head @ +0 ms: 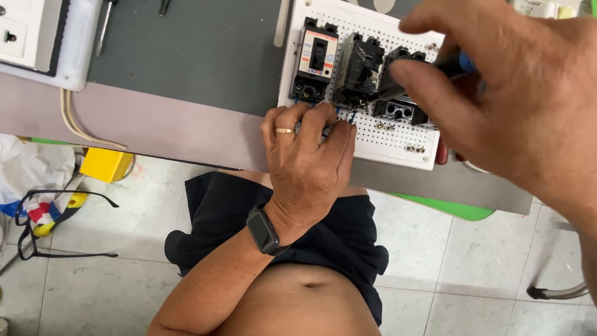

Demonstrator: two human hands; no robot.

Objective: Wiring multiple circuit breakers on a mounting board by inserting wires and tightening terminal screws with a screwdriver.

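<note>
A white perforated board lies on the grey table and carries three black circuit breakers: one with a light front label, a middle one and a right one. My left hand, with a ring and a black wrist band, rests on the board's near edge, fingertips pinching thin blue wires under the middle breaker. My right hand grips a screwdriver with a blue and black handle. Its tip points at the middle breaker's lower terminals.
A white socket box with cream cables sits at the table's far left, tools beside it. Below the table edge are a yellow object, a plastic bag, a tiled floor and a green seat.
</note>
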